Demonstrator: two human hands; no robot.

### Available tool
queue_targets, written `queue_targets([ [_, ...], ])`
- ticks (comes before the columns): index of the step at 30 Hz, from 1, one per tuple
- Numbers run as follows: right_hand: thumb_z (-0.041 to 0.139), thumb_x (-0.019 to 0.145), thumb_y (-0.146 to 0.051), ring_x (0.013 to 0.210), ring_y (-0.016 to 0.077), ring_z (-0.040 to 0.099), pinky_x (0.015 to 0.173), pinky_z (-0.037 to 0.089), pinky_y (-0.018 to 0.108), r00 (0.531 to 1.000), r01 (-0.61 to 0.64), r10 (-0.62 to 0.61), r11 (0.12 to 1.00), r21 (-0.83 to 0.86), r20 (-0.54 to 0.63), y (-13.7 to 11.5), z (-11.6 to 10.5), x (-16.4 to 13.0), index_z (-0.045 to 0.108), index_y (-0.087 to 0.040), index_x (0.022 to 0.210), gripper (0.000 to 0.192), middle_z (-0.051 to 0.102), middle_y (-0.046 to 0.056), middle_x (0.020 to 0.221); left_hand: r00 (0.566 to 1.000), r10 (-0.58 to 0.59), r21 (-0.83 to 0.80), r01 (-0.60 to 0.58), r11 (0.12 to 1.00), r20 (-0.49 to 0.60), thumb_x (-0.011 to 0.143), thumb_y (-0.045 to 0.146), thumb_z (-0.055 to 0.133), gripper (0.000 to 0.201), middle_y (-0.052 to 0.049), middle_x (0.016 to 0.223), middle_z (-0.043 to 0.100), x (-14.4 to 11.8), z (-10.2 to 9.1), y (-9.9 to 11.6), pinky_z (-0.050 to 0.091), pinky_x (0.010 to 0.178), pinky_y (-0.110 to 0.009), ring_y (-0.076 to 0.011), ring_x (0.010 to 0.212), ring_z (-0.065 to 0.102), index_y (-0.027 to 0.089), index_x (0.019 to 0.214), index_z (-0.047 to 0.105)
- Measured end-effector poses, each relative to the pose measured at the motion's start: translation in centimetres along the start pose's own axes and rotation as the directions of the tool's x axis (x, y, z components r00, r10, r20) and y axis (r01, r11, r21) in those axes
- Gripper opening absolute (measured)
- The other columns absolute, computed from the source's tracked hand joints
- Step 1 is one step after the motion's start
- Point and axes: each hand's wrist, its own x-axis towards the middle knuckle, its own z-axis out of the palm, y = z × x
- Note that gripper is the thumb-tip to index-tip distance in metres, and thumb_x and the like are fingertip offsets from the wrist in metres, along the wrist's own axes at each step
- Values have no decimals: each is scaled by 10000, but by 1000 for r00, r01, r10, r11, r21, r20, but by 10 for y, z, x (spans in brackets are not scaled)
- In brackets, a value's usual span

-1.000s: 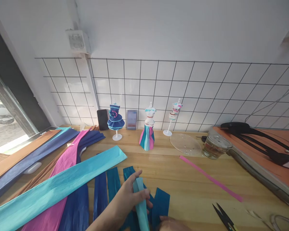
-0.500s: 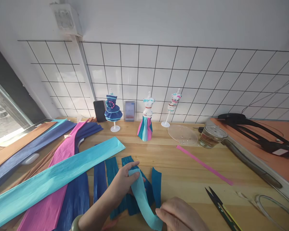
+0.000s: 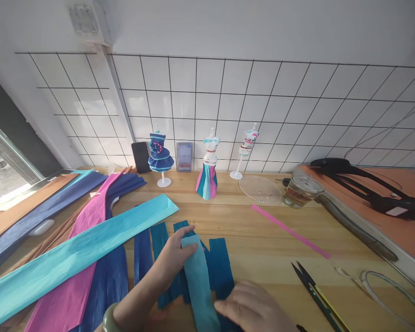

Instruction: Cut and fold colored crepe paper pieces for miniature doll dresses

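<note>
A light-blue crepe paper strip [image 3: 198, 276] runs down toward the lower frame edge. My left hand [image 3: 174, 253] pinches its top end between thumb and fingers. At the strip's lower right edge is my right hand [image 3: 254, 306], slightly blurred, its fingers closed on that edge. Dark teal paper pieces [image 3: 221, 265] lie beneath and beside the strip. Left of my left hand are another teal piece [image 3: 159, 235] and a dark blue strip [image 3: 143, 258].
Long turquoise [image 3: 124, 226] and pink [image 3: 72, 272] crepe paper lengths lie left. Three small dress forms, one in a blue dress [image 3: 161, 157], stand at the back. To the right are a thin pink strip [image 3: 290, 230], thread snips [image 3: 318, 295], a lidded glass jar [image 3: 302, 191] and a clear disc [image 3: 261, 190].
The light-blue strip has swung from a curve to nearly straight and flatter. My right hand moved slightly left with its lower part, and more of the teal piece beneath shows.
</note>
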Motion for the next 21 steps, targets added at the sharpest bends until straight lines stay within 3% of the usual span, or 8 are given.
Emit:
queue_targets([
  [4, 445, 879, -187, 899, 189, 574, 801, 482, 337, 949, -315, 311, 946, -82, -50, 18, -2, -2, 510, -192, 1145, 275, 629, 84, 982, 999, 46, 79, -46, 996, 8, 686, 270, 671, 669, -72, 821, 694, 0, -1, -3, 521, 651, -318, -234, 741, 669, 150, 1283, 394],
  [7, 472, 872, -237, 932, 209, 549, 805, 482, 376, 887, -460, 460, 878, -132, -38, 29, 3, -3, 527, -200, 1125, 261, 595, 84, 1006, 999, 39, 87, -42, 995, 37, 698, 258, 662, 668, -82, 833, 700, -2, 1, -1, 519, 695, -329, -240, 794, 665, 143, 1290, 375],
  [10, 499, 862, -291, 924, 222, 529, 792, 469, 404, 852, -521, 524, 842, -138, -16, 30, 7, 0, 562, -193, 1061, 230, 567, 83, 984, 998, 36, 69, -40, 997, 56, 694, 252, 672, 678, -93, 856, 701, -4, 4, 1, 517, 719, -335, -243, 830, 660, 137, 1288, 367],
  [13, 499, 863, -234, 897, 207, 520, 775, 451, 387, 844, -533, 536, 842, -82, 12, 25, 9, 5, 597, -200, 913, 116, 558, 63, 943, 998, 35, 41, -37, 998, 60, 682, 260, 690, 669, -91, 864, 698, -6, 6, 0, 517, 713, -332, -237, 808, 662, 141, 1268, 389],
  [17, 474, 872, -208, 852, 185, 535, 765, 439, 355, 831, -555, 556, 831, 46, -22, 24, 11, 9, 588, -201, 773, 151, 585, 36, 862, 993, -7, -54, 14, 998, 120, 682, 297, 698, 537, -90, 817, 695, -7, 6, -1, 516, 659, -327, -212, 701, 659, 129, 1144, 483],
  [19, 468, 875, -263, 794, 177, 553, 738, 448, 336, 782, -608, 621, 777, 164, -43, 28, 9, 9, 579, -200, 747, 180, 601, 28, 799, 985, 1, -121, 20, 993, 173, 680, 322, 700, 407, -92, 807, 689, -8, 6, -1, 512, 630, -316, -194, 655, 647, 121, 998, 546],
  [21, 487, 857, -341, 727, 168, 567, 695, 463, 311, 693, -667, 719, 663, 340, -44, 32, 7, 8, 580, -199, 756, 198, 615, 23, 750, 980, 17, -153, 14, 988, 198, 672, 342, 706, 327, -90, 795, 684, -9, 7, 0, 503, 601, -293, -179, 631, 634, 118, 869, 573],
])
